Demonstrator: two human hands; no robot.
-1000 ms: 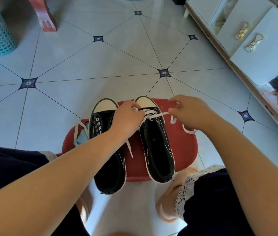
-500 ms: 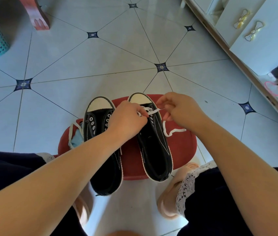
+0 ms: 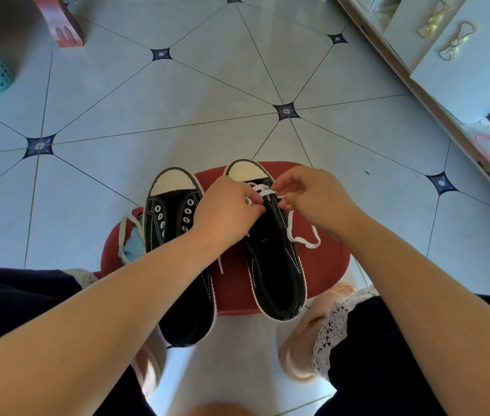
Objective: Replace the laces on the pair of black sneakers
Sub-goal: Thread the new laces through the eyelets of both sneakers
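Black sneakers (image 3: 273,265) rest on a red stool (image 3: 324,265) as the left hand (image 3: 225,211) pinches the white lace (image 3: 260,189) at the eyelets, likely for tension, while the right hand (image 3: 312,199) fingers (image 3: 286,184) nip its free end to thread.

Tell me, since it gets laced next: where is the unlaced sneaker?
In the head view the unlaced sneaker sits on the red stool, left of the partly laced sneaker.

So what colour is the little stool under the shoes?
The stool is red; the head view shows it best.
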